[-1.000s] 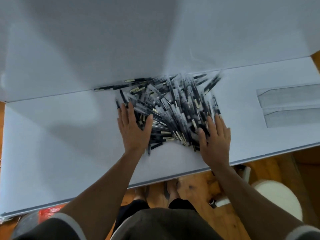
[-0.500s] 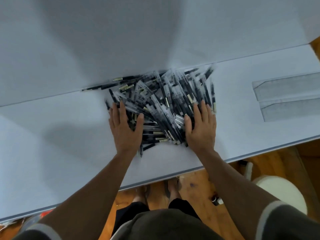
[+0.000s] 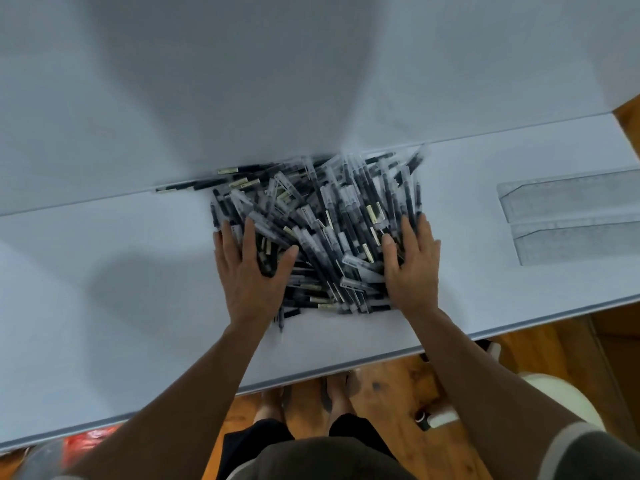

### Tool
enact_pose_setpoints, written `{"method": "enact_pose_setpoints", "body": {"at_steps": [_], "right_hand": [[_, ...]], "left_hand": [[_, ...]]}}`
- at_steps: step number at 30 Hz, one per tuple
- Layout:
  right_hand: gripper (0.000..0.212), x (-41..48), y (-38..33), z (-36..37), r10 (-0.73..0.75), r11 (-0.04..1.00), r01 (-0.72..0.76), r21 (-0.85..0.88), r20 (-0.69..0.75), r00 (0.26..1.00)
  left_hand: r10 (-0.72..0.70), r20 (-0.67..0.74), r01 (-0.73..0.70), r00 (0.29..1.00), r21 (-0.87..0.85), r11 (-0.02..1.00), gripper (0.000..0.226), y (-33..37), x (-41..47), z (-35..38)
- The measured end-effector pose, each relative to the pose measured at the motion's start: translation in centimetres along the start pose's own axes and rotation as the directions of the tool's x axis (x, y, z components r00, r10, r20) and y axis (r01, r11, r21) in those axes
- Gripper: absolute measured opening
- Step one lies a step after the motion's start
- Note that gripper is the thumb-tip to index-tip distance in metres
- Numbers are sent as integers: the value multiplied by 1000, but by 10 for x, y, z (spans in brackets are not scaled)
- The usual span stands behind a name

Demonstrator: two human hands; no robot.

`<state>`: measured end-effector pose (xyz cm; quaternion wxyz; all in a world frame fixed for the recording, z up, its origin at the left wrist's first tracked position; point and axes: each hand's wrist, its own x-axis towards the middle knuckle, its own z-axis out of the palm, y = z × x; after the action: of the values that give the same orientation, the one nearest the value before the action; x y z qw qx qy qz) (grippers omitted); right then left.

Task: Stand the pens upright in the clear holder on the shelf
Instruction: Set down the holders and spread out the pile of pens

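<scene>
Nearest, at the bottom centre of the frame, bare feet (image 3: 311,400) are seen on a wooden floor (image 3: 388,403). Just above, a white shelf (image 3: 138,323) is crossed by both forearms. Near its middle the left hand (image 3: 251,275) and right hand (image 3: 414,271) are laid flat on either side of a heap of pens (image 3: 322,216), fingers (image 3: 249,233) straight and slightly spread, nothing being pinched. The pens are piled lying down against the back panel. At the right edge, well apart from the heap, two clear holders (image 3: 571,199) are seen.
</scene>
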<state>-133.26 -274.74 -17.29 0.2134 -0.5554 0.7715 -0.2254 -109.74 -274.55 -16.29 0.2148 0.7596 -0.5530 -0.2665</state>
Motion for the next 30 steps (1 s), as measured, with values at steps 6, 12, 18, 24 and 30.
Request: {"method": "enact_pose_setpoints", "body": {"at_steps": [6, 12, 18, 24, 30], "right_hand": [[63, 0, 0, -4, 5, 999, -6, 35, 20, 1000], [57, 1, 0, -3, 24, 1000, -24, -5, 0, 1000], [57, 4, 0, -6, 26, 1000, -27, -14, -28, 999], [54, 11, 13, -16, 35, 999, -36, -18, -30, 999], [57, 17, 21, -24, 37, 998, -37, -43, -8, 999]], "left_hand": [[6, 21, -7, 1000, 43, 999, 92, 26, -2, 18], [0, 6, 0, 1000, 79, 997, 91, 34, -1, 26], [-6, -9, 7, 1000, 79, 997, 89, 41, -2, 31], [41, 19, -42, 999, 80, 996, 89, 56, -1, 47], [44, 39, -47, 998, 91, 995, 87, 69, 1, 57]]}}
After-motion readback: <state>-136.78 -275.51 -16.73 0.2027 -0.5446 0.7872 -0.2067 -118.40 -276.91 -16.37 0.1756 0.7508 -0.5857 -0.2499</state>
